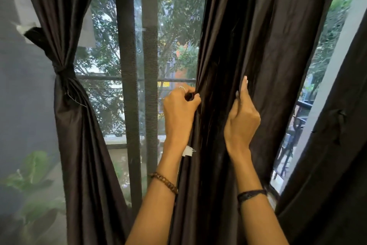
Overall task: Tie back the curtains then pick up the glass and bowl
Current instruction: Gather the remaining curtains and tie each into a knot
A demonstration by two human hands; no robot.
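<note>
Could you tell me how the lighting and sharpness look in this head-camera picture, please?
Head view: daylight through the window backlights the scene, leaving the dark middle curtain almost without fold detail; both hands, left hand and right hand, are sharp; the lower left corner is hazy; the wide lens bows the edges.

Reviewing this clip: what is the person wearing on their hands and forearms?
Both forearms are bare, with no sleeves in view. The left hand has a thin silvery ring on one finger, and its wrist carries a brown beaded bracelet. The right hand shows no ring; its wrist has a dark, flat band. No gloves.
</note>
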